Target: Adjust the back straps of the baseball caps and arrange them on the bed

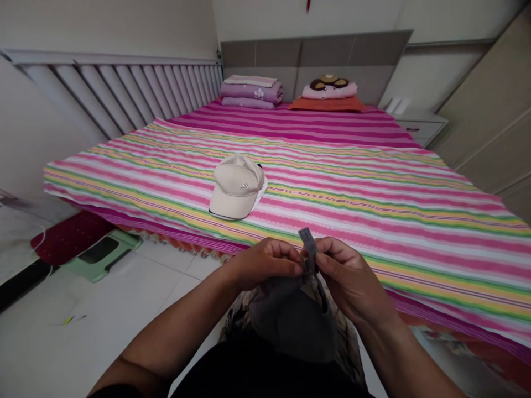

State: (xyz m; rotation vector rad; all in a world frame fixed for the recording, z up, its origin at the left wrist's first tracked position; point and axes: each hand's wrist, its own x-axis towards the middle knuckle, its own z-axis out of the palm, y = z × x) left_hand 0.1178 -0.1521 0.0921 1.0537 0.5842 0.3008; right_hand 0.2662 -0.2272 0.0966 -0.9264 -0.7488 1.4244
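My left hand (265,264) and my right hand (344,279) are raised in front of my body, pinching the grey fabric adjustment strap (307,246) of a dark grey baseball cap (292,326). The strap's free end sticks up between my fingers, and its fastening is hidden by them. The cap hangs below my hands, over my lap. A beige Adidas cap (236,188) lies on the striped bedsheet (373,221), ahead of my hands and out of their reach of contact.
The pink, yellow and green striped bed has folded pink bedding (251,92) and a pillow (329,88) at its headboard. A green plastic stool (99,255) and a red mat (70,236) sit on the tiled floor at left. A bedside cabinet (418,127) stands at the far right.
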